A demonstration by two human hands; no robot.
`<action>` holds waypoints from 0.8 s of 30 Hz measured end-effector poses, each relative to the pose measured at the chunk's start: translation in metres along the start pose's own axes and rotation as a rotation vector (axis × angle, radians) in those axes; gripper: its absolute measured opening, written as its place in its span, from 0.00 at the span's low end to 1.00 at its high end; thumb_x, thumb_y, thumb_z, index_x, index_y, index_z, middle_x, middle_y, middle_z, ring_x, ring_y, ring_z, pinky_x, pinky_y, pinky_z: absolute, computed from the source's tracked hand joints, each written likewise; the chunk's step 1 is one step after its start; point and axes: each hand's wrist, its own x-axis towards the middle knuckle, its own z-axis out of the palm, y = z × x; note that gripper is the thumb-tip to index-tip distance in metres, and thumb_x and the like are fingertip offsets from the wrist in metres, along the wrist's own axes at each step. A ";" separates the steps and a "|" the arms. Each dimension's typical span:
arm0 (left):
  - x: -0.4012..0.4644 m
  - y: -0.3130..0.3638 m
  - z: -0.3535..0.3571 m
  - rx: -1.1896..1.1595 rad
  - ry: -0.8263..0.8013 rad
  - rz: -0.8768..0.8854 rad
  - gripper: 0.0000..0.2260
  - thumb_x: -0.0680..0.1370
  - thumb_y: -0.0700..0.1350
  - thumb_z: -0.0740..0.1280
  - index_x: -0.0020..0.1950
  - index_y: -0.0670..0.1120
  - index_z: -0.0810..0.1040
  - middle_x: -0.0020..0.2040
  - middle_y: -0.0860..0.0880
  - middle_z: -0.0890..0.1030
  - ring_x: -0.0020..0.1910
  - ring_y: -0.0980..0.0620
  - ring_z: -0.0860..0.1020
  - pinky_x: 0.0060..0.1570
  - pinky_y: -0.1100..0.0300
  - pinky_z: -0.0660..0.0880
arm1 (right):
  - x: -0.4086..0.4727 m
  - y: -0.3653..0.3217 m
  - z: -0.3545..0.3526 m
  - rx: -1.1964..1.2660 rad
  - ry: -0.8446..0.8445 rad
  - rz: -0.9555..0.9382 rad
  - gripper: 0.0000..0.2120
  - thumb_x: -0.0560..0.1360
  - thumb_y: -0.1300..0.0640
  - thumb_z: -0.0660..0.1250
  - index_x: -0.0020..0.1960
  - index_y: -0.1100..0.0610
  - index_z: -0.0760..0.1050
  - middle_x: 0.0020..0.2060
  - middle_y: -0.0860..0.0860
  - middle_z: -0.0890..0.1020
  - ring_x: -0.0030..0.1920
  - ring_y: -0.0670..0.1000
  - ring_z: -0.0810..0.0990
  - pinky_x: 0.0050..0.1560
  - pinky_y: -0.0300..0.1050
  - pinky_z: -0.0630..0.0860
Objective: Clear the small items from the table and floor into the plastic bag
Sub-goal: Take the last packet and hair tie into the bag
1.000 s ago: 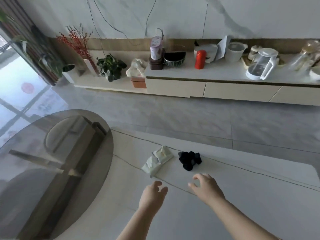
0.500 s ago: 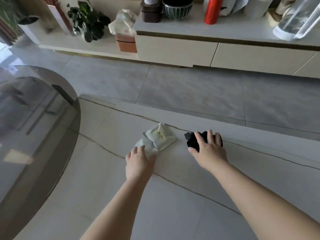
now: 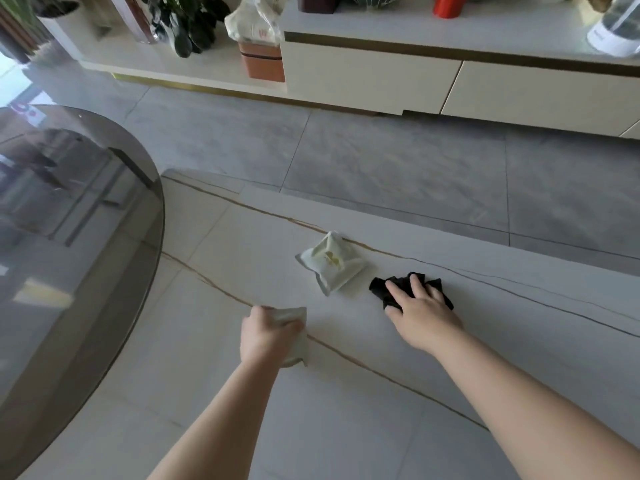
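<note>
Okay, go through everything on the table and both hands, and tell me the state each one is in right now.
Left hand: curled around a pale wipe packet, lifted toward the body.
Second wipe packet: lying flat on the white table, untouched.
Black crumpled item: on the table, under the fingers.
Right hand: fingers spread over the black item, grip not yet closed.
</note>
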 end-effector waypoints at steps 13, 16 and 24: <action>0.051 0.096 0.030 0.072 -0.043 0.315 0.16 0.71 0.53 0.72 0.57 0.50 0.78 0.60 0.51 0.71 0.64 0.47 0.64 0.64 0.51 0.67 | 0.012 0.016 0.001 0.094 0.131 -0.015 0.22 0.78 0.41 0.58 0.70 0.33 0.59 0.71 0.45 0.56 0.69 0.55 0.56 0.62 0.51 0.69; 0.050 0.089 0.045 0.353 0.045 0.423 0.21 0.72 0.58 0.69 0.61 0.51 0.75 0.63 0.50 0.69 0.63 0.47 0.64 0.62 0.53 0.65 | 0.017 0.022 0.009 0.142 0.183 -0.027 0.20 0.77 0.40 0.59 0.68 0.33 0.62 0.69 0.44 0.57 0.67 0.55 0.57 0.62 0.51 0.69; 0.015 0.056 0.052 -0.004 -0.031 0.216 0.37 0.67 0.53 0.76 0.69 0.51 0.60 0.60 0.48 0.73 0.58 0.44 0.75 0.57 0.49 0.76 | -0.003 0.013 0.027 0.168 0.264 0.014 0.21 0.77 0.45 0.62 0.69 0.37 0.63 0.64 0.49 0.63 0.62 0.56 0.63 0.56 0.49 0.72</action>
